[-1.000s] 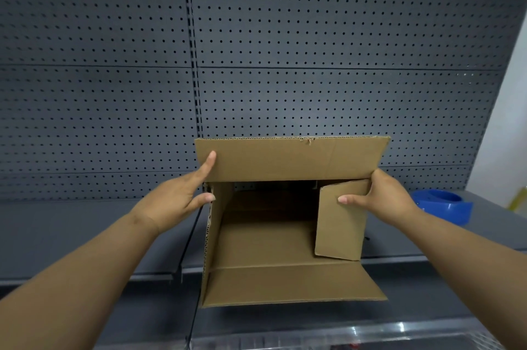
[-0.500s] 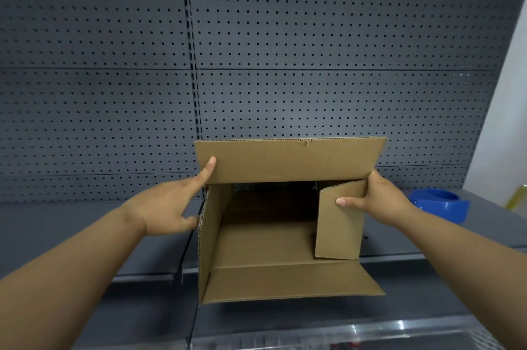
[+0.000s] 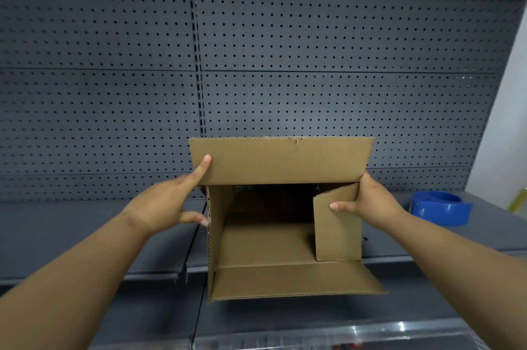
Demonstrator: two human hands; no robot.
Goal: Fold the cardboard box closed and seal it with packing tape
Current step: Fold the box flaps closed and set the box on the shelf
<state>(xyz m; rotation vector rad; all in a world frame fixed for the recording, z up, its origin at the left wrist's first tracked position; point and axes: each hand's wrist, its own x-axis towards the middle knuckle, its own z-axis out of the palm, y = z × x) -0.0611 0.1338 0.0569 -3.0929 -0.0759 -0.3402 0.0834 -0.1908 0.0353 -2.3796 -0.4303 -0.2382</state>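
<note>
The cardboard box (image 3: pixel 265 244) lies on its side on the grey shelf (image 3: pixel 71 224), its opening facing me. Its top flap (image 3: pixel 285 159) stands up and its bottom flap (image 3: pixel 291 281) lies flat toward me. My left hand (image 3: pixel 171 201) is at the box's left side, its index finger straight against the top flap's left end and its thumb touching the edge of the left flap (image 3: pixel 218 235). My right hand (image 3: pixel 368 201) pinches the right flap (image 3: pixel 338 235), thumb on its inner face and fingers behind, holding it partly folded inward. A blue tape dispenser (image 3: pixel 440 207) sits to the right of the box.
A grey pegboard wall (image 3: pixel 285 64) rises directly behind the box. The shelf's front lip carries a clear plastic strip (image 3: pixel 342 335). A white wall (image 3: pixel 510 127) borders the shelf on the right, just past the tape dispenser.
My left thumb slid down from the top corner onto the left flap's edge, and that flap swung slightly outward. My right hand kept its hold on the right flap.
</note>
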